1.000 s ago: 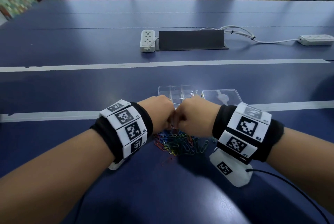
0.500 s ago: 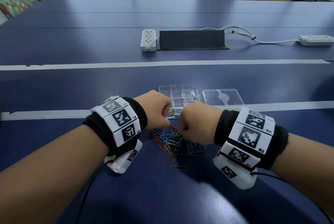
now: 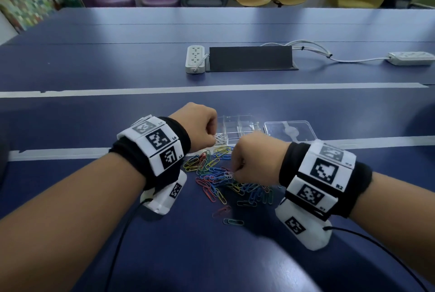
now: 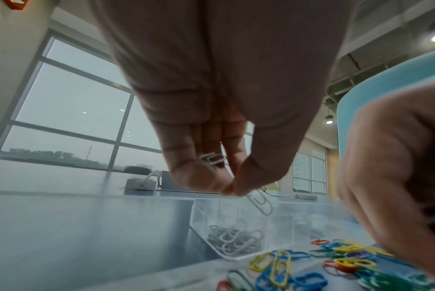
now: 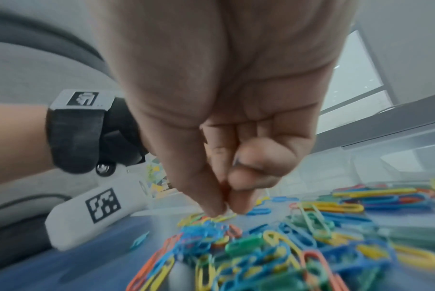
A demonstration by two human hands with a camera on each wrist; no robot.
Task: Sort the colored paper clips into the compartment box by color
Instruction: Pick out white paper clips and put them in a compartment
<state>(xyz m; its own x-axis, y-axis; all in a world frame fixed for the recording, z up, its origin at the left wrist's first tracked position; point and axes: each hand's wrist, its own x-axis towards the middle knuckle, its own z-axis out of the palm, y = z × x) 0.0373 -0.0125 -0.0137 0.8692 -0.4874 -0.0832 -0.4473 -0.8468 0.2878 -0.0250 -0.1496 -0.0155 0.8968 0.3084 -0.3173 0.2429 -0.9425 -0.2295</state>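
- Your left hand [image 4: 226, 122] is pinched closed, thumb against fingertip, on a white paper clip [image 4: 261, 202] that dangles just above the near-left compartment of the clear compartment box [image 3: 237, 127]. More white clips [image 4: 212, 158] sit tucked under its curled fingers.
- That near-left compartment already holds a small heap of white clips [image 4: 236, 239]. Judging from this, white is the color you are working through now, and it looks well underway.
- The other compartments that show in the head view look empty; their far corners are too faint to be sure of.
- Your right hand [image 3: 254, 162] is down at the pile of colored clips [image 3: 226, 178] on the tabletop [image 3: 94, 68], just in front of the box. Its thumb and fingertips are pressed together at the top of the heap, but the blur keeps me from telling whether its grip has a clip in it.
- Left to do, by my reading: nearly everything. Blue, yellow, green, and red or orange clips all lie mixed in the pile, and a few strays, including a green clip [image 3: 233, 221], lie nearer to you.
- The box lid [image 3: 290, 130] lies just to the right of the box, out of your way.
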